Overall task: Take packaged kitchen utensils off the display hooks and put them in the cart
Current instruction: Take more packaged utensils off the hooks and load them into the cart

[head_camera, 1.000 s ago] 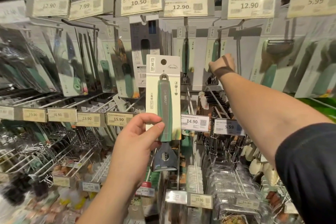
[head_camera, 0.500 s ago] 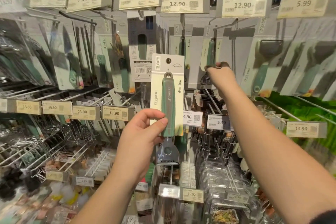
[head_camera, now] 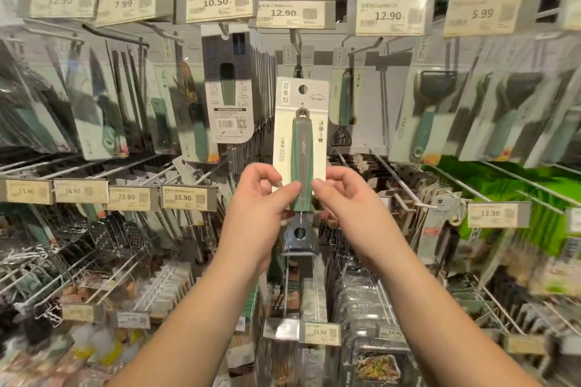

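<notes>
Head view: the left hand (head_camera: 261,198) and right hand (head_camera: 342,195) are both pinching the upright green-handled carded peeler (head_camera: 301,148), below the 12.90 price tag (head_camera: 292,13); no cart showing.

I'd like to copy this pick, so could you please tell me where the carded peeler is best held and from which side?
Grip the lower part of the carded peeler, where the thick green handle stiffens the thin card, coming in from the side edges. Both hands do so here: the left hand and right hand pinch it from either side, thumbs in front. That leaves the hang hole at the top free.
</notes>
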Demonstrator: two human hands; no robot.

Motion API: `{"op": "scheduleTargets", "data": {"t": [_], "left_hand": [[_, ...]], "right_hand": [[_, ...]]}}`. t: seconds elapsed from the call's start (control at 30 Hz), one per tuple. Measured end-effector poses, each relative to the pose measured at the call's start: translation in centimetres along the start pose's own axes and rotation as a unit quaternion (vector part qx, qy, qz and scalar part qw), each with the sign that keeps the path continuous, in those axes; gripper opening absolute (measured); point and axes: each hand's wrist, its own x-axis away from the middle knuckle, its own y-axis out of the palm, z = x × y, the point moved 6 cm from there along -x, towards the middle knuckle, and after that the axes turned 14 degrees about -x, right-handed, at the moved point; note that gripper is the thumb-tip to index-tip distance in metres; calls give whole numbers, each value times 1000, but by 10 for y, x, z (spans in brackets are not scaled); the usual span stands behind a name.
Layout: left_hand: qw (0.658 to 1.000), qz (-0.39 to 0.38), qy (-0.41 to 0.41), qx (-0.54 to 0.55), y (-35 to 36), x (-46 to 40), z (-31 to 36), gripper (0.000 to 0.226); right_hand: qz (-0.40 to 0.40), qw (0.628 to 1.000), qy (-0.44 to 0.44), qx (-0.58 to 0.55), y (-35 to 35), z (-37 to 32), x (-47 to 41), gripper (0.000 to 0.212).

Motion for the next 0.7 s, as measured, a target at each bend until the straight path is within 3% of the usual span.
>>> {"op": "scheduleTargets", "data": {"t": [0.23,0.43,0.57,0.7], "left_hand": [[999,-6,18,-34,7,-17,10,29],[993,45,42,-99,5,-30,24,63],[993,55,44,-98,4,-39,31,52],[992,64,41,-103,3,-47,39,58]], "right_hand": [[39,999,-32,13,-5,-9,-15,20],[46,996,-71,27,-3,-27,-34,23],[38,995,-85,36,-1,-36,-47,18],[36,995,-92,34,0,-43,-61,15]]}}
